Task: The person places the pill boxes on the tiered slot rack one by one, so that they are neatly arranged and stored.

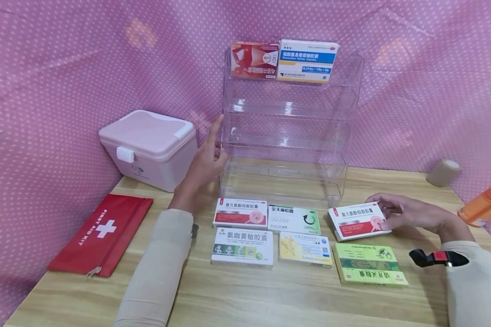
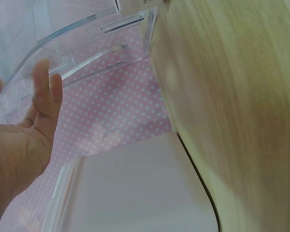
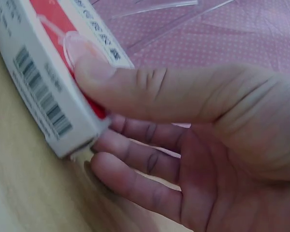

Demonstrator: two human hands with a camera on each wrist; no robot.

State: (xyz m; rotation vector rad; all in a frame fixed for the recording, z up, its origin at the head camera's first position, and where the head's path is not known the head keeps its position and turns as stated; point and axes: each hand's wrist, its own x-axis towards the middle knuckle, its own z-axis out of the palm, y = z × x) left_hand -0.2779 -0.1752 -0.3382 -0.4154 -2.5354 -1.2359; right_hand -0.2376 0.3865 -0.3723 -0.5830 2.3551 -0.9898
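Observation:
My right hand (image 1: 411, 215) pinches the right end of a white and red medicine box (image 1: 358, 220), thumb on its printed face. In the right wrist view the thumb (image 3: 130, 89) lies over the red panel, and the barcode side of the box (image 3: 41, 94) faces the camera. My left hand (image 1: 207, 161) is at the left side of the clear tiered display rack (image 1: 286, 147), index finger pointing upward, holding nothing. The left wrist view shows its fingers (image 2: 44, 96) overlapping the rack's transparent side panel (image 2: 77, 29).
On the rack's top tier stand a red box (image 1: 253, 60) and a blue-white box (image 1: 307, 61). Several medicine boxes, including a green one (image 1: 370, 264), lie before it. Left are a pink storage box (image 1: 151, 150) and red first-aid pouch (image 1: 102, 234); right, an orange bottle (image 1: 483, 206).

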